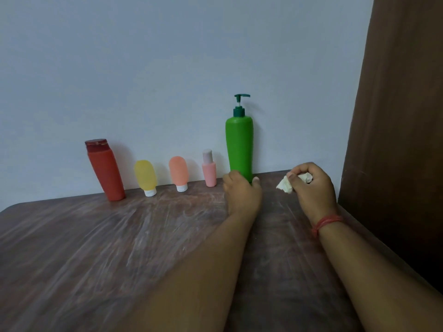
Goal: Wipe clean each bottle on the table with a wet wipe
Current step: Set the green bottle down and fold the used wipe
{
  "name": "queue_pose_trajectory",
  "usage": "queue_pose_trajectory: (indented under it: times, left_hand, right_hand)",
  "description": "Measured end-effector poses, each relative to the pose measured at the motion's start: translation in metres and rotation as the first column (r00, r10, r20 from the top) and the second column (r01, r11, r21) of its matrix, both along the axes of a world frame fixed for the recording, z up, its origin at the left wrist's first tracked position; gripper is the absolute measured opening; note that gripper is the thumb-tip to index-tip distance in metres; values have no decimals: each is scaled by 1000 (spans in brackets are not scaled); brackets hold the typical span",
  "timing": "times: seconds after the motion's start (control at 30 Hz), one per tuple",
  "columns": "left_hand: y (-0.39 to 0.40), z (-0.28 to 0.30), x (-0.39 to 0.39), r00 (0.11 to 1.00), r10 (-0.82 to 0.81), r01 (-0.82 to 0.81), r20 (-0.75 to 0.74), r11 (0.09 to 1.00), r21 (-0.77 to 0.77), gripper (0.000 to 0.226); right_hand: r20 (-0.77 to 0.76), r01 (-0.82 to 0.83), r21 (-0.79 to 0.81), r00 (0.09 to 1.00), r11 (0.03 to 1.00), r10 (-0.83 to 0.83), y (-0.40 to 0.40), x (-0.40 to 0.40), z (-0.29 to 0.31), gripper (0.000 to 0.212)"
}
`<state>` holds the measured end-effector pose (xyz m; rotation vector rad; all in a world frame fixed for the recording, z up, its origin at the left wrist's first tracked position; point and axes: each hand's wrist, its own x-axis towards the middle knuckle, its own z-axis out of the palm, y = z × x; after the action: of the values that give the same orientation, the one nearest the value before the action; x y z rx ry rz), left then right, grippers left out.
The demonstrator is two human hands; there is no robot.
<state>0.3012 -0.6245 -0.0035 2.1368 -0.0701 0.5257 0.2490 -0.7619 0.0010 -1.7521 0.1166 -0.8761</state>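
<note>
Both forearms reach over the brown table [96,248] toward the far wall. At the foot of the green pump bottle [239,144] the left hand [242,195] grasps its base with thumb and fingers curled round it. Just to the right, the right hand [311,185], a red thread bracelet [326,222] on its wrist, clutches a crumpled wet wipe [285,184]. Leftward along the wall stand a small pink bottle [209,170], an orange tube [178,172], a yellow tube [145,176] and a red bottle [105,170]
</note>
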Motion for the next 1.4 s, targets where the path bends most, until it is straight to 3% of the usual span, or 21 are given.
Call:
queue_pose_trajectory:
  times: [0.17, 0.27, 0.37, 0.5, 0.6, 0.8, 0.97, 1.13, 1.27, 1.4]
  left_hand:
    - [62, 3, -57, 942, -332, 321, 51, 934, 155, 24]
    - [95, 11, -96, 910, -414, 412, -15, 899, 151, 25]
    - [122, 21, -135, 900, -432, 436, -59, 894, 100, 24]
    - [152, 31, -166, 918, -384, 394, -98, 910, 128, 20]
    - [189, 37, -190, 944, -320, 323, -84, 946, 31, 9]
    - [238, 37, -213, 965, -239, 230, -111, 969, -88, 13]
    - [241, 35, -192, 965, -213, 154, -153, 933, -326, 7]
    - [232, 33, -139, 949, -212, 79, -235, 878, -473, 10]
    - [224, 47, -96, 954, -187, 75, -234, 906, -416, 11]
    - [221, 65, -86, 951, -118, 31, -285, 956, -291, 10]
  right_hand:
    - [-15, -33, -7, 999, 999, 33, 39, -40, 2, 21]
    - [-70, -46, 1, 997, 999, 46, 76, -66, -3, 22]
    - [-142, -82, -94, 988, 992, 68, 117, -94, -5, 21]
    - [-169, -147, -50, 976, 988, 137, 157, -121, 5, 24]
    - [-196, -259, -60, 950, 964, 243, 186, -143, 11, 27]
    - [-228, -342, -108, 922, 934, 311, 216, -171, 16, 26]
    - [-215, -330, -7, 922, 944, 321, 219, -150, 20, 18]
    - [-236, -366, 76, 897, 928, 373, 216, -89, 13, 32]
    - [-255, -419, 247, 842, 874, 476, 214, -41, 22, 35]
    - [-320, -448, 389, 754, 805, 573, 211, -37, 48, 18]
